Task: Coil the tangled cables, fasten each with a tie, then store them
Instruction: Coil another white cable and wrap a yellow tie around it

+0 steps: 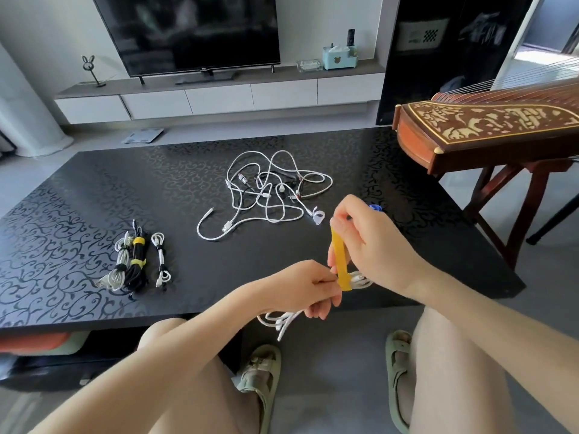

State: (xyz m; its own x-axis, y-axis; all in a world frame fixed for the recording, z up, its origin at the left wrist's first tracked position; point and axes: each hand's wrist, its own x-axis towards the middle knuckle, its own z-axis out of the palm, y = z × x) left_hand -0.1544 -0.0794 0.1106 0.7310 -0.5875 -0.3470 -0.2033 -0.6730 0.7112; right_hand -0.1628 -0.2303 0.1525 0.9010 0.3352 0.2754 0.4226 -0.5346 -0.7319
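Fingers [318,308] of my left hand [300,285] are curled round the coiled white cable [283,321]. The thumb and forefinger pin the lower end of the yellow tie [340,258] against it, so the loops cannot spring apart while I fasten them. Some loops poke out past the knuckles and the rest hang below the palm. Above them, the fingers [340,216] of my right hand [369,242] pinch the tie's top end and hold the strip straight up and taut, ready, I think, to wrap it round the bundle.

I hold all this just off the near edge of the bench [94,198], over my lap, where both hands can work freely and nothing drags on the other cables.

Beyond my fingers, in the middle of the bench, lies the tangled heap [269,189] of white and dark cables not yet sorted. Well off to the left of my fingers are the tied bundles [134,261], laid side by side, some with yellow bands and some with dark ones. They look finished and waiting to be stored. Just behind my right fingers a small blue thing [374,208] peeks out, and beside it lies a white loop [318,216]. Both may be spare ties kept within reach, though I cannot tell for sure.

My judgement is that the work is partly done: this coil needs its tie closed, and then the heap comes next.
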